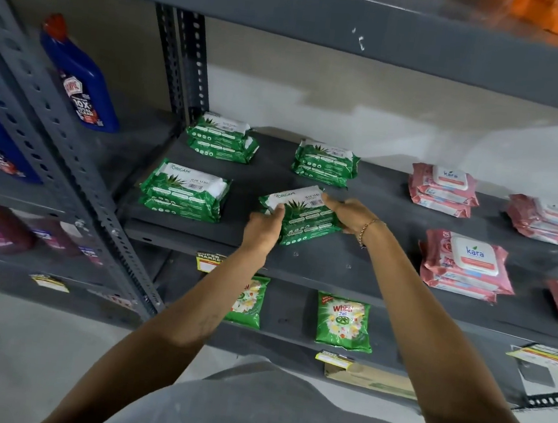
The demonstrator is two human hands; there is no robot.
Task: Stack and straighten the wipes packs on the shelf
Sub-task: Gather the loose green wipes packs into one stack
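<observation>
Green Origami wipes packs lie in small stacks on the grey shelf (362, 254). The front middle stack (305, 214) sits askew, and both hands grip it: my left hand (263, 228) on its left front corner, my right hand (348, 211) on its right end. Other green stacks rest at front left (185, 190), back left (222, 138) and back middle (325, 163). Pink Kara wipes stacks lie to the right: back (443, 190), far right (547, 220) and front (465, 262).
A slotted grey upright (189, 64) stands at the shelf's back left corner. Blue cleaner bottles (78, 76) fill the bay to the left. Green detergent pouches (343, 321) stand on the shelf below. Another shelf board (326, 13) hangs low overhead.
</observation>
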